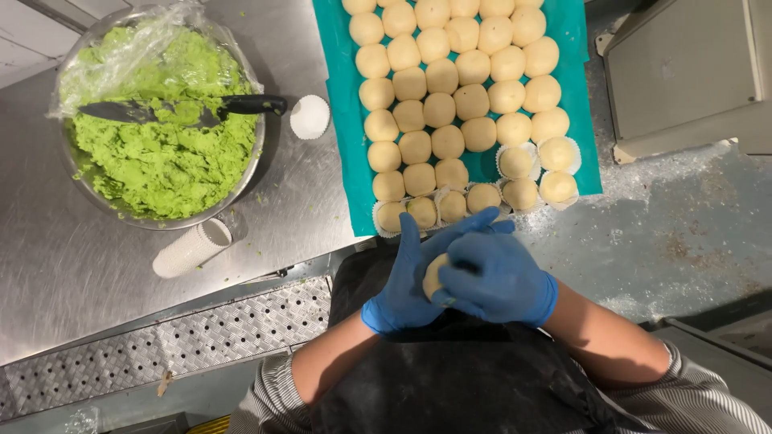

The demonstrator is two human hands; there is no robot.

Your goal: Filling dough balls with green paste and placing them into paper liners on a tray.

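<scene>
Dough ball, pale and round, is cupped between two blue-gloved hands: the left hand is curled beneath it, the right hand is closed over it. Just beyond the grip, a teal tray is packed with dough balls. Farther left, a bowl of green paste is seen, a knife laid across it.

Bright, even overhead light is falling on the scene; soft glare is showing on the steel bench, shadows are staying faint, focus sharp throughout.
</scene>
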